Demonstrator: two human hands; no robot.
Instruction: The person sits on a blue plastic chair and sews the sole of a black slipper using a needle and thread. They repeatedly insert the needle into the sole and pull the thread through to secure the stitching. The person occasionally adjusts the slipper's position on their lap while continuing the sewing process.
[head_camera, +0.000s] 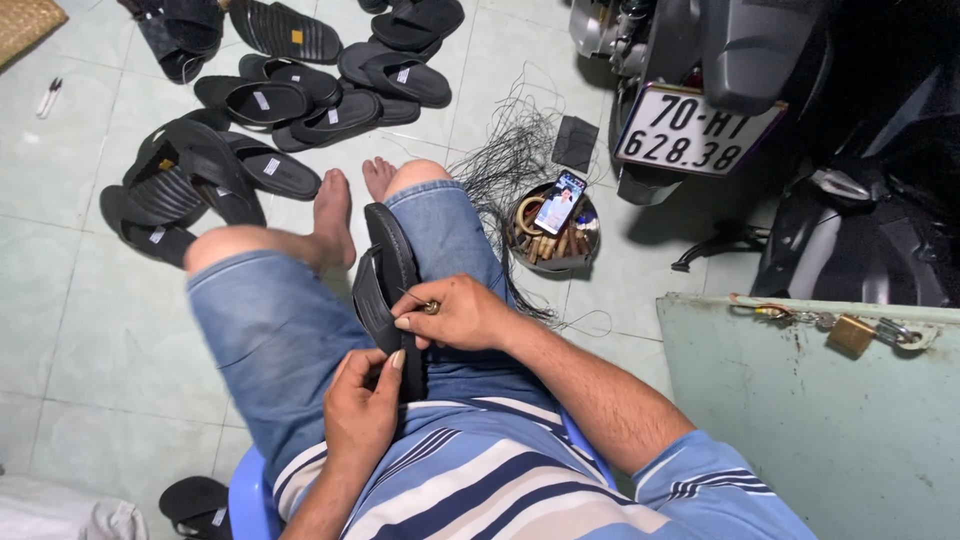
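Two hands on one black sandal (385, 262), that's basically the whole scene. The person sits on a blue plastic stool (248, 495) with the sandal standing on edge between their knees.

Going left to right: out at about 10 o'clock from the hands, a pile of matching black sandals (250, 100) is spread over the tiled floor (60, 280). The left hand (362, 400) is at 6 o'clock on the sandal, its grip closed around the near end, thumb and fingers pinching the edge to keep it upright. The right hand (455, 312) sits at about 3 o'clock of the sandal, its grip closed on a thin needle-like tool (425, 304) with a brassy end. The tip is touching the sandal's side, or pushed into it; I can't tell which.

At 1 o'clock there's a messy bundle of dark thread (512, 150) running down toward the knee. Just right of it is a metal bowl (588, 250) full of small odds and ends, with a phone (558, 202) propped in it, screen lit. Further right, at 2 o'clock, is a parked motorbike (720, 60), and at 4 o'clock a pale green panel with a padlock (850, 334).

My read: this is mid-stitch, hand-sewing along the sandal's edge with the tool at the work. Getting it through would need the left hand to brace hard so the sole doesn't fold, and a straight push from the right so the point doesn't skate off. Those left fingertips are close to the line of the push, so that's what I'd watch.
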